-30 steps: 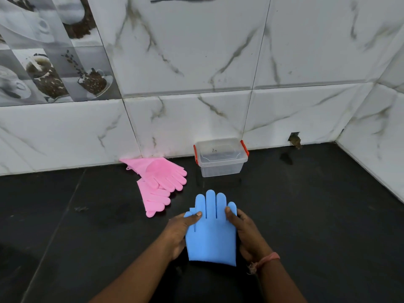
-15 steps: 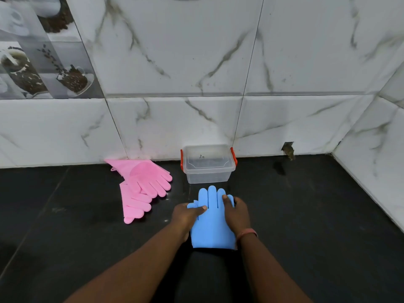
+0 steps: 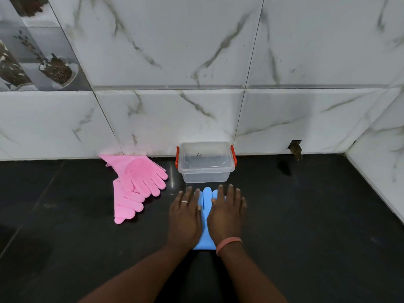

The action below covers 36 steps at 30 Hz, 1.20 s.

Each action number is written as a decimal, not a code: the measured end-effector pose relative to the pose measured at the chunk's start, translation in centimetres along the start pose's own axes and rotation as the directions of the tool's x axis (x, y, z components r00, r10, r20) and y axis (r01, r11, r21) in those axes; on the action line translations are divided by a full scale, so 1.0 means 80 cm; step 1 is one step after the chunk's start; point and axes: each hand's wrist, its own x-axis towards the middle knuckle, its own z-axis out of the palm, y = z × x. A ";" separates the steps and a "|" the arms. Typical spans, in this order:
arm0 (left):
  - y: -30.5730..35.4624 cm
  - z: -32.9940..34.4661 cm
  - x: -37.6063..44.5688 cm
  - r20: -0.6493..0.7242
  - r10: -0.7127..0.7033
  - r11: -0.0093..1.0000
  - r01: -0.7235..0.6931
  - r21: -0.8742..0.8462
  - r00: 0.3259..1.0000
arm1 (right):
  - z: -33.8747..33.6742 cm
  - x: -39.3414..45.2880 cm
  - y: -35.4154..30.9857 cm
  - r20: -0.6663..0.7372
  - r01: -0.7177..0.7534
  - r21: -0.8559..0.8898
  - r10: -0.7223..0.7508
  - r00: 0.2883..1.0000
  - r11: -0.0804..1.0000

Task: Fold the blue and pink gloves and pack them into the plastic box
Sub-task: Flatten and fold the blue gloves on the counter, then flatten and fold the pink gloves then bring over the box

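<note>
— So, from the head camera, where does the folding stand?

— Both palms lie flat on the blue gloves, which sit on the dark worktop just in front of the plastic box. The left hand and right hand have straight, spread fingers pressing down; neither grasps anything.

— How should the step go?

— I'd judge it a flattening press before the fold. Keep even pressure from cuff to fingertips so the rubbery layers stay aligned, then bring the fingertip end over toward the cuff. The material looks springy, so hold the fold down a little before lifting.

— And the box?

— It stands against the back wall, open, with red clips at its sides, and looks empty. It seems small, so the fold must be compact.

— Anything in the way?

— The pink gloves lie overlapped toward the back left, near the box but apart from it, unfolded. Nothing blocks the short path from the blue gloves to the box.
</note>
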 end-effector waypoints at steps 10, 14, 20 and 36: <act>-0.014 0.027 0.001 0.389 0.117 0.968 -0.192 0.159 0.914 | 0.045 -0.008 0.017 0.166 0.176 0.025 -0.178 0.970 0.984; -0.015 0.023 0.001 0.437 0.113 0.964 -0.206 0.171 0.892 | 0.039 -0.007 0.015 0.217 0.164 0.007 -0.162 0.963 0.986; -0.026 -0.020 0.004 0.227 0.150 0.987 -0.132 -0.094 0.962 | 0.000 -0.002 -0.031 0.224 0.115 -0.202 -0.069 0.972 0.973; -0.224 -0.156 -0.019 0.240 -0.360 0.932 0.337 0.130 0.902 | 0.027 -0.024 -0.306 0.596 -0.154 0.420 -0.144 0.790 0.894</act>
